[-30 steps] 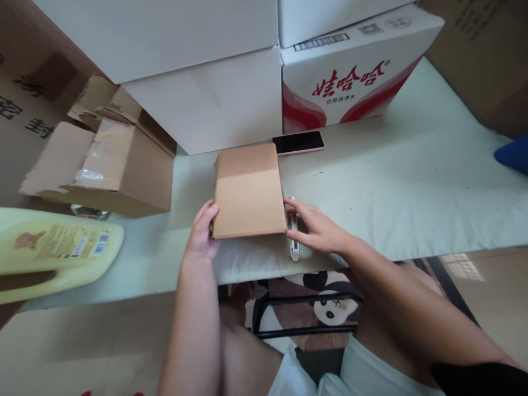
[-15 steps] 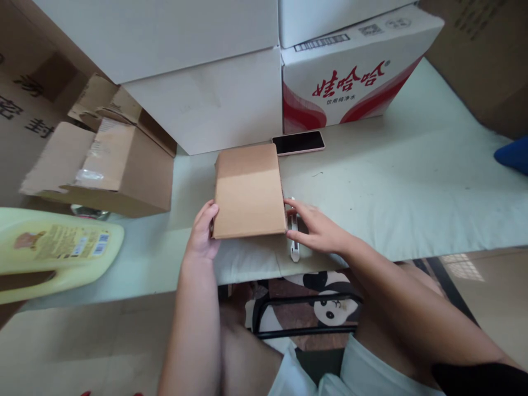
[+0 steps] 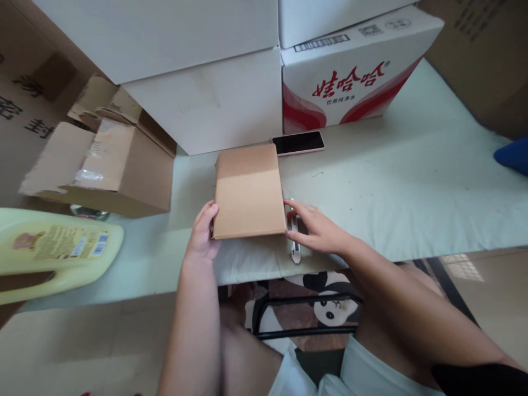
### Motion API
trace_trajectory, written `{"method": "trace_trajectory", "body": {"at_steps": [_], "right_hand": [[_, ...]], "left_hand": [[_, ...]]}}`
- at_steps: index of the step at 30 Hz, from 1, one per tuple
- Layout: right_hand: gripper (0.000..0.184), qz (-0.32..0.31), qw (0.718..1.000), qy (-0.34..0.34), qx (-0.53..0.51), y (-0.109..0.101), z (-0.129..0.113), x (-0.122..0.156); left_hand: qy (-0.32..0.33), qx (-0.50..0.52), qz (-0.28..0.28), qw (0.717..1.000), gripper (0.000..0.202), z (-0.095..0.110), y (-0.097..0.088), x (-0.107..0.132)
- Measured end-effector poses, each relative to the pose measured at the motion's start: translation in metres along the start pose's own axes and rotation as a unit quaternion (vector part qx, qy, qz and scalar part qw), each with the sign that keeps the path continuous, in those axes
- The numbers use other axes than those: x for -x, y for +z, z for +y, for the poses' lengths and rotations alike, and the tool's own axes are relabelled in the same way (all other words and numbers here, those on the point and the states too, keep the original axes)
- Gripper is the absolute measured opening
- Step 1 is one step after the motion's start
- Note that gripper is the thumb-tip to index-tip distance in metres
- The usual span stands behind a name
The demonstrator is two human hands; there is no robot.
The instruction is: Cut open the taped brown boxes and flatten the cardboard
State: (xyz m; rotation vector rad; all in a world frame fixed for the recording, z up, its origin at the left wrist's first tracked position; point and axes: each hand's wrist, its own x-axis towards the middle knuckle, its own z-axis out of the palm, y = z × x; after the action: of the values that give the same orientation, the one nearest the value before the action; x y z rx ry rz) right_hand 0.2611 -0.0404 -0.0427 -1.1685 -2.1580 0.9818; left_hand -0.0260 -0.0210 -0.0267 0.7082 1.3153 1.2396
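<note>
- The cardboard box [image 3: 248,191] lies flat on the pale counter [image 3: 412,187], close to its near edge and right in front of the person.
- The left hand [image 3: 202,234] holds the box at its near left corner, with the fingers [image 3: 209,212] curled narrowly around the edge.
- The right hand [image 3: 319,231] rests on the counter at the box's near right corner. Its fingers are spread and loose, and the forefinger tip touches the side of the box.
- A slim white tool [image 3: 294,252] lies on the counter just beside the box, partly under the right hand. The hand covers too much of it to tell what it is.
- A dark phone [image 3: 298,142] lies flat just beyond the far right corner of the box.
- Behind the phone, stacked white boxes [image 3: 206,99] stand next to a red-and-white carton [image 3: 355,71].
- On the left sits an open brown box [image 3: 115,165] with its flaps up, and nearer the person lies a big yellow bottle [image 3: 53,253] on its side.
- At the far right edge, part of a blue thing [image 3: 513,154] shows.
</note>
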Motion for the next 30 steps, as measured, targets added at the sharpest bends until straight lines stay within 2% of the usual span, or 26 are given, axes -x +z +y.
{"method": "trace_trajectory", "body": {"at_steps": [30], "right_hand": [[0.070,-0.011,1.000,0.005,0.012,0.0008,-0.0023,-0.0010]], "left_hand": [[-0.009,0.019,0.013,1.000,0.052,-0.0001,0.0029,0.0003]]}}
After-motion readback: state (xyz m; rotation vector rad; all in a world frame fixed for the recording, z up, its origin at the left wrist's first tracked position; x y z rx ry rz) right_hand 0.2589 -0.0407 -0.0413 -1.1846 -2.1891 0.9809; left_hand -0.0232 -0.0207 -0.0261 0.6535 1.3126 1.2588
